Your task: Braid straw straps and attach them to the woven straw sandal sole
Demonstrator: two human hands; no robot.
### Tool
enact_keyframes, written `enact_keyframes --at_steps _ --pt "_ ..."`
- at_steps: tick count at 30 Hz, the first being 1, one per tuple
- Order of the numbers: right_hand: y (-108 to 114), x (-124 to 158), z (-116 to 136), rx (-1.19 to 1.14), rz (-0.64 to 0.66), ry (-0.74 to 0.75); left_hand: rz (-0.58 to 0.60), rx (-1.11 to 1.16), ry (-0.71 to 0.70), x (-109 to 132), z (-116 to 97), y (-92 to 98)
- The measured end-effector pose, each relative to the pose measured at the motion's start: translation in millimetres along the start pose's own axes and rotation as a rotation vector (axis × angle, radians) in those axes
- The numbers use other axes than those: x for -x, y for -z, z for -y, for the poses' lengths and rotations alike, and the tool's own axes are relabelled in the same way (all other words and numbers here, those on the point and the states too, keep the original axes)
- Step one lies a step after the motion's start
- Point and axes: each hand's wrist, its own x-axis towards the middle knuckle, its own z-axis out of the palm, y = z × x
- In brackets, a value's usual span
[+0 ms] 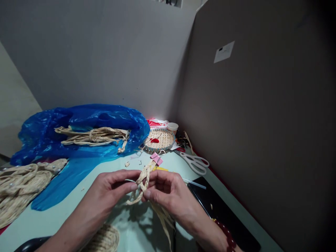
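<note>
A braided length of pale straw point(145, 176) hangs between my hands, its top end clamped in a pink binder clip point(156, 158). My left hand point(112, 190) pinches the braid's left side between thumb and fingers. On the right side, my right hand point(168, 192) grips it, thumb in front and fingers curled behind. Loose flat strands point(163, 218) trail down below my right hand. One strand loops out to the lower left under the fingertips.
A blue plastic bag point(86, 117) holds a straw bundle point(97, 135) at the back left. Woven straw pieces point(23, 182) lie left. A round basket point(164, 140), white cup point(172, 126), scissors point(195, 163) and black flat object point(223, 213) are right. Partition walls stand behind.
</note>
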Motion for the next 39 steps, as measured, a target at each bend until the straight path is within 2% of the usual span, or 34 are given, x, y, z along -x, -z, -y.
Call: enact_keyframes --at_steps 4,7,11,13,16,19,23,26,28,32,34,36,39 --pt "-2 1 1 -0.045 -0.039 -0.03 -0.077 -0.089 -0.052 3 1 -2.2" --pt "-3 -1 0 -0.082 -0.11 -0.058 -0.059 -0.031 -0.018 6 -2 -7.5" --pt "-3 -2 2 -0.076 -0.157 -0.042 -0.031 -0.027 -0.074 10 -7 -14.3" --pt "-3 -2 3 -0.065 -0.174 -0.018 -0.039 -0.01 -0.056 11 -8 -15.9" --pt "-2 -1 3 -0.053 -0.169 0.004 -0.048 -0.016 0.004 11 -8 -14.7" --pt "-1 -1 -1 -0.052 -0.141 0.032 -0.032 -0.131 0.014 11 -7 -11.4" --pt "0 -4 -7 -0.085 -0.15 0.012 -0.088 -0.362 -0.113 18 -3 -11.5" --pt "-1 -7 -9 -0.14 -0.188 0.003 -0.103 -0.416 -0.226 25 -2 -15.5" --pt "-1 -7 -10 -0.179 -0.183 0.004 -0.09 -0.384 -0.233 26 -2 -17.2" --pt "-1 -7 -12 -0.181 -0.158 0.053 0.066 -0.137 0.006 18 0 -15.5" --pt "0 -8 -16 -0.158 -0.137 0.086 0.148 -0.008 0.07 13 2 -14.3" --pt "0 -8 -18 -0.132 -0.122 0.102 0.173 0.055 0.059 10 2 -14.3" --pt "0 -7 -19 -0.113 -0.095 0.099 0.118 0.067 0.056 10 1 -16.7"
